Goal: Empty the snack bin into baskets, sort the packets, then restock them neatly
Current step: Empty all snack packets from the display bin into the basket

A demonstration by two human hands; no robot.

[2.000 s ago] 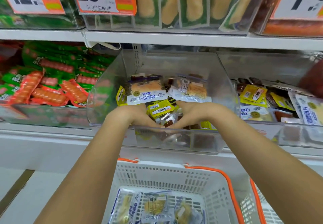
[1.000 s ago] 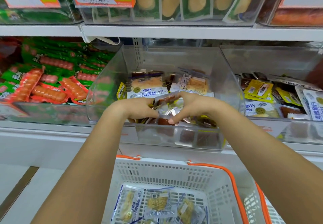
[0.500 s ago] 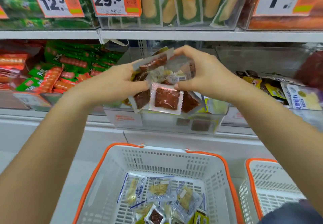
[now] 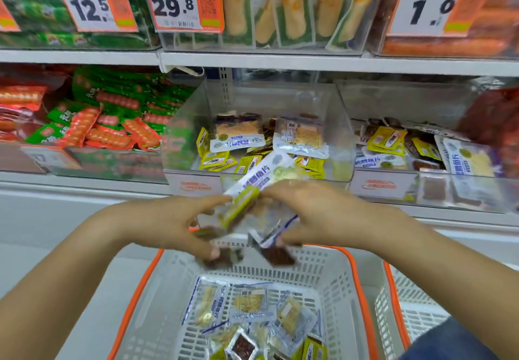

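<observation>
Your left hand (image 4: 179,220) and right hand (image 4: 317,213) pinch blurred packets (image 4: 247,219) (writing unreadable) above the basket (image 4: 331,272), below the "29.8" tag (image 4: 184,3).

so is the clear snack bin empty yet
Not empty: yellow and white packets still lie inside the clear bin.

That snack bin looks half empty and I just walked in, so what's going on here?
A person is emptying the clear snack bin into the white basket below. The left hand and right hand together hold a bunch of mixed packets over the basket, some slipping loose. Packets already lie in the basket, and more remain in the bin. A second basket stands to the right.
</observation>
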